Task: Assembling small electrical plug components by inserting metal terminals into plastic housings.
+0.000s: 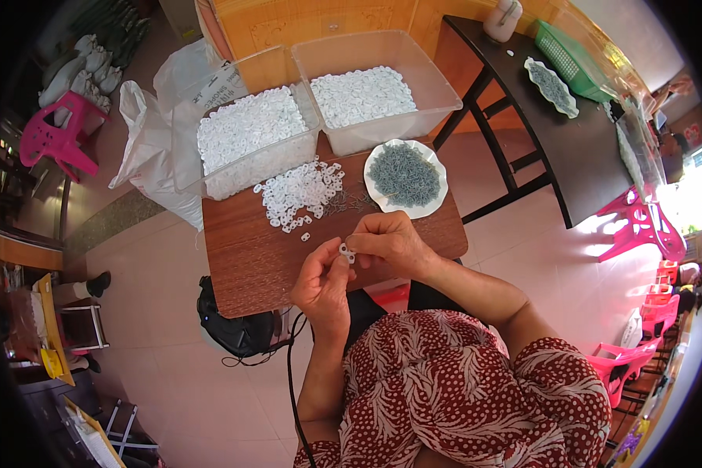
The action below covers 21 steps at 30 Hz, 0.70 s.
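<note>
My left hand (325,287) is closed, pinching a small white plastic piece with holes (346,251) above the table's near edge. Against that piece, my right hand (391,243) has its thumb and fingertips pressed together; whatever they grip is too small to make out. Just beyond my hands lies a heap of similar white pieces (296,196), with one loose piece (305,236) nearer to me. Small grey parts (402,173) fill a white scalloped plate (440,181) to the right of the heap. Some thin dark bits (351,200) are scattered between heap and plate.
Two clear plastic bins, the left (265,158) and the right (429,117), hold many white pieces at the table's (249,273) far side. A dark side table (554,148) bears a green basket (573,62) and another plate. A black bag (234,324) lies on the floor at left.
</note>
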Tool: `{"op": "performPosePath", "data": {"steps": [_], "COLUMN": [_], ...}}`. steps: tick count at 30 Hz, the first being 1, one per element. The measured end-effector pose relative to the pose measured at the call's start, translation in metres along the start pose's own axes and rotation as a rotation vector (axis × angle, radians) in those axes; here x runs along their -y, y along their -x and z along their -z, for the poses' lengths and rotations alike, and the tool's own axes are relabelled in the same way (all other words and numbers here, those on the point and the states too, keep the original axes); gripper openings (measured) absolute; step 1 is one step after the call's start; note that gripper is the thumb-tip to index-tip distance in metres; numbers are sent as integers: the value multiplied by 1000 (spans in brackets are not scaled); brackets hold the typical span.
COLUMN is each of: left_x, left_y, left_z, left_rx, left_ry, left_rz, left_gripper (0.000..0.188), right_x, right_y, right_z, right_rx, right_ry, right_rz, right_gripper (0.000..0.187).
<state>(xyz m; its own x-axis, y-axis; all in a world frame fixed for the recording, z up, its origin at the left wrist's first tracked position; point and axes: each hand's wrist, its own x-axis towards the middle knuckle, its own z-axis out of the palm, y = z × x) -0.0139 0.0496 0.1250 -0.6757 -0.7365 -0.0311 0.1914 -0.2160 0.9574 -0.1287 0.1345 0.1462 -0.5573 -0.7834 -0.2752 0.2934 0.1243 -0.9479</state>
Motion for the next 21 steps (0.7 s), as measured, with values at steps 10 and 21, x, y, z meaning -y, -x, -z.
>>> {"op": "performPosePath", "data": {"steps": [10,21], "left_x": [4,5], "left_y": [0,2], "left_z": [4,5], "left_rx": [19,16], "left_ry": [-148,-124], "left_rz": [-120,-121], "left_gripper": [21,21], "right_x": [-9,-11], "right_y": [-1,-8], "right_z": [2,1], "right_rx": [64,39], "right_ry": [59,323], "right_rz": [66,264], "right_gripper": [17,12]}}
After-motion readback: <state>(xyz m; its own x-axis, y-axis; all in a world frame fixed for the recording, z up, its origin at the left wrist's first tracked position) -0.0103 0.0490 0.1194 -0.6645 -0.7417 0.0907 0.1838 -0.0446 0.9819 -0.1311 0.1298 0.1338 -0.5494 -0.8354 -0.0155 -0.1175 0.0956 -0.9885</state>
